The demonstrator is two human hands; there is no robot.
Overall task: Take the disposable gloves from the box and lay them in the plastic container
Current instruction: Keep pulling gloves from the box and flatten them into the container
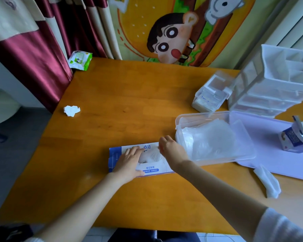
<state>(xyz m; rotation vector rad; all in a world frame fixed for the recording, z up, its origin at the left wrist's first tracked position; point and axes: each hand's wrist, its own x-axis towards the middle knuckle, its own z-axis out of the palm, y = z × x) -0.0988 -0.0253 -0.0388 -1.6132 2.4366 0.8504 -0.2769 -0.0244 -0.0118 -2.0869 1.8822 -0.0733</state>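
Note:
A blue and white glove box [149,169] lies flat on the wooden table [122,95], its top opening showing clear gloves [151,157]. My left hand [129,163] presses flat on the box's left part, fingers straight. My right hand [171,149] hovers over the box's right end with fingers curled, pinching at the clear glove plastic in the opening. Just to the right stands the clear plastic container [245,155], which holds a pile of clear gloves [212,137].
The container's lid [276,145] lies under and beside it, with a small blue carton [294,138] on it. Clear drawer units [273,84] and a small box [212,95] stand at back right. A crumpled tissue [71,110], a wipes pack [80,60] and a folded tissue [268,182] lie around.

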